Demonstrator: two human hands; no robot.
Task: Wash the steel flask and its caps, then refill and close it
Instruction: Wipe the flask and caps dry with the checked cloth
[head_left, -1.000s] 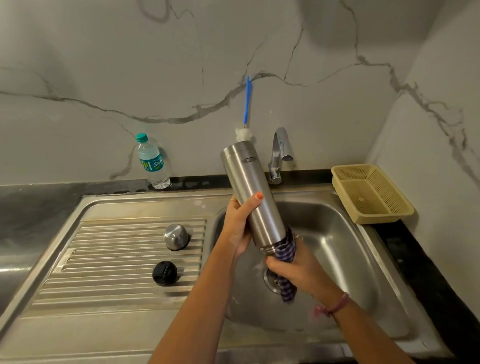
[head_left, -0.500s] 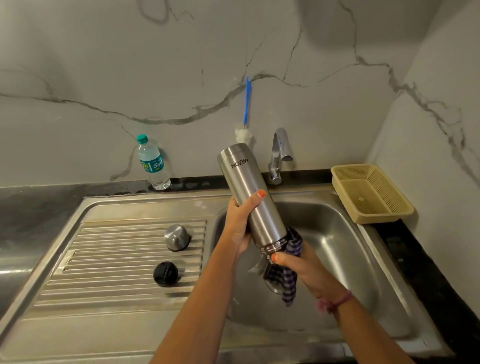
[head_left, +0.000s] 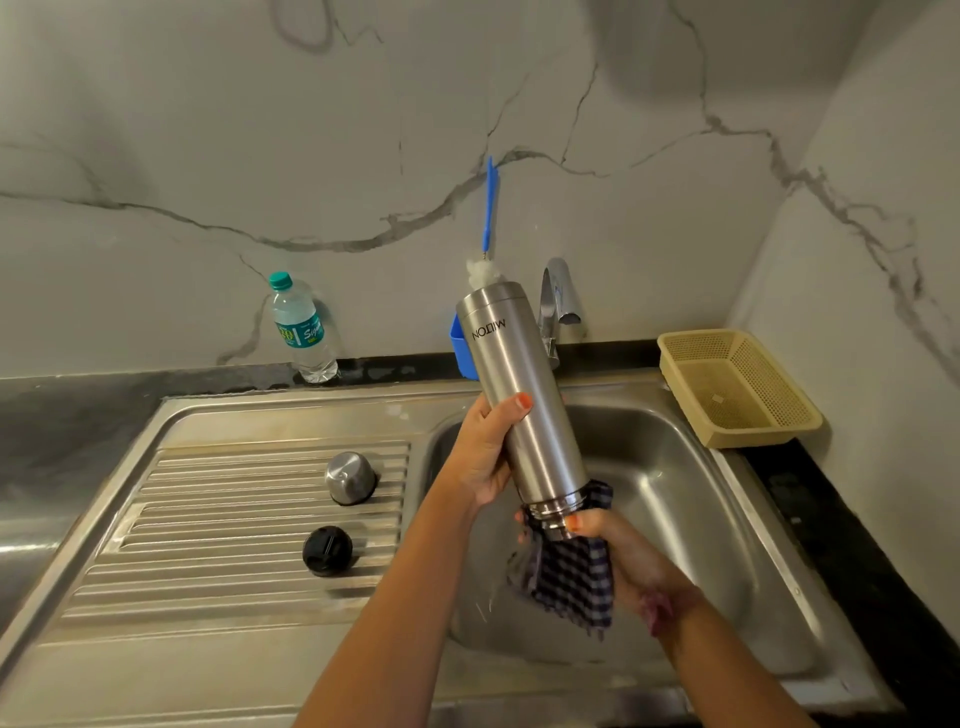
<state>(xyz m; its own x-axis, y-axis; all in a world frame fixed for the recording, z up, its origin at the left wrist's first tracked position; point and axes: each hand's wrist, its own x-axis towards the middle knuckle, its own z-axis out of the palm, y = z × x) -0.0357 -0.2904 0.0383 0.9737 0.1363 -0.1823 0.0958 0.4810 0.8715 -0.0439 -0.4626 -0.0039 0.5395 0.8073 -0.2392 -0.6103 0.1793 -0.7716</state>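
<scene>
The left hand (head_left: 485, 457) is wrapping its grip closed around the middle of the steel flask (head_left: 524, 410), holding it upside down and tilted over the sink basin (head_left: 670, 499), mouth pointing down. The right hand (head_left: 618, 551) is clamping a checked cloth (head_left: 569, 582) around the threaded neck, so both grips are closed, one on the flask and one on the cloth. The steel cap (head_left: 350, 477) and the black inner cap (head_left: 327, 550) are sitting apart on the ribbed drainboard (head_left: 218, 519), toward the sink's left side. It looks like the neck is being wiped. To do this well, the left hand should be keeping the body steady while the right is twisting the cloth fully round the threads, working into the grooves, and keeping the mouth low so drips are falling into the basin.
</scene>
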